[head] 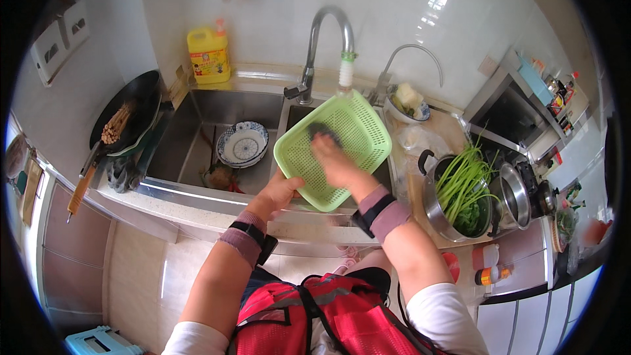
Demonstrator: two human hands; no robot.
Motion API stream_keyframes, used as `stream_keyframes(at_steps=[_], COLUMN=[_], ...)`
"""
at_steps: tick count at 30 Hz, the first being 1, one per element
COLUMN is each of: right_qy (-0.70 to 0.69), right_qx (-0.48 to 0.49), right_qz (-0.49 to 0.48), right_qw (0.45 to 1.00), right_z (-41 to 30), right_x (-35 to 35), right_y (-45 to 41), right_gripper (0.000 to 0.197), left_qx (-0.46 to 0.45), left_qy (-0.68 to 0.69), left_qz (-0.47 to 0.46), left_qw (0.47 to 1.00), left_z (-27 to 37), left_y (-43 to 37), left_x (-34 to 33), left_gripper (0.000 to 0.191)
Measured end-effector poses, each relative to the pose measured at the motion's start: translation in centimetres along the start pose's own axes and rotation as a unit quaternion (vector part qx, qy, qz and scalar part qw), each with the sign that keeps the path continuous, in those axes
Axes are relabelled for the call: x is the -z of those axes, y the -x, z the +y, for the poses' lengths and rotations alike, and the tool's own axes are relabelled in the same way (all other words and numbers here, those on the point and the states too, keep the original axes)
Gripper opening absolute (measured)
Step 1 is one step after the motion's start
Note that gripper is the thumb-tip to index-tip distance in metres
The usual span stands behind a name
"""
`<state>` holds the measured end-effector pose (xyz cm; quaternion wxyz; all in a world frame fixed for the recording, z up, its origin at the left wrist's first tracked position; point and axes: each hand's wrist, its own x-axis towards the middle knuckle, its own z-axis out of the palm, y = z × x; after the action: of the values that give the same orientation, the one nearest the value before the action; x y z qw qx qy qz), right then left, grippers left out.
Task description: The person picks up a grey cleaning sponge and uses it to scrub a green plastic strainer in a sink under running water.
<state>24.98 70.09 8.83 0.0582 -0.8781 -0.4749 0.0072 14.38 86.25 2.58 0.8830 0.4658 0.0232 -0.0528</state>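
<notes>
A light green plastic colander basket (pixel 362 133) is tilted over the right sink basin, below the faucet (pixel 311 59) with its white hose end. My left hand (pixel 281 190) grips the basket's lower left rim, thumb on the inner side. Inside the basket, my right hand (pixel 334 160) presses a dark scrubber (pixel 324 133) against the holes; blur hides its exact kind. Two stacked blue-and-white bowls (pixel 242 144) lie in the left steel basin (pixel 182 128), close to a brownish clump (pixel 220 177) that I cannot identify.
A steel pot (pixel 434 207) of leafy greens (pixel 466 187) stands right of the sink, beside a steel bowl (pixel 515 190). Behind are a patterned bowl of food (pixel 406 106) and a plastic bag (pixel 421 140). At left lie a wok (pixel 148 93) and a bamboo brush (pixel 116 125); a yellow detergent jug (pixel 209 61) stands behind.
</notes>
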Motion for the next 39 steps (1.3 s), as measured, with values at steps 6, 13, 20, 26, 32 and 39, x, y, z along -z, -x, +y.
stream_keyframes(at_steps=[6,13,20,26,32,39], right_qy=[0.011,-0.012,0.012,-0.026,0.023,-0.011], right_qx=[0.083,0.119,-0.057,0.116,0.020,-0.030], right_qz=[0.003,-0.029,0.021,-0.020,-0.012,0.006], right_qw=[0.996,0.992,0.998,0.993,0.999,0.999], right_z=[-2.1,-4.1,0.3,-3.9,-1.4,-1.7], right_x=[0.9,-0.7,1.2,0.0,0.5,1.9], right_y=[-0.3,-0.4,-1.0,-1.1,-1.3,-1.9], right_gripper=[0.059,0.066,0.070,0.057,0.057,0.067], left_qx=[0.016,-0.020,0.022,0.006,0.019,0.014], left_qy=[0.002,-0.014,0.015,0.008,-0.003,0.016], left_qz=[0.014,0.027,-0.005,0.009,0.018,0.006], left_qw=[1.000,0.999,1.000,1.000,1.000,1.000], left_z=[0.4,0.0,-0.6,-0.9,0.3,-0.7], left_y=[0.5,0.3,-0.7,-0.1,-0.2,-0.5], left_x=[1.1,0.3,0.5,1.6,-0.7,0.3], left_gripper=[0.075,0.075,0.086,0.081,0.074,0.076])
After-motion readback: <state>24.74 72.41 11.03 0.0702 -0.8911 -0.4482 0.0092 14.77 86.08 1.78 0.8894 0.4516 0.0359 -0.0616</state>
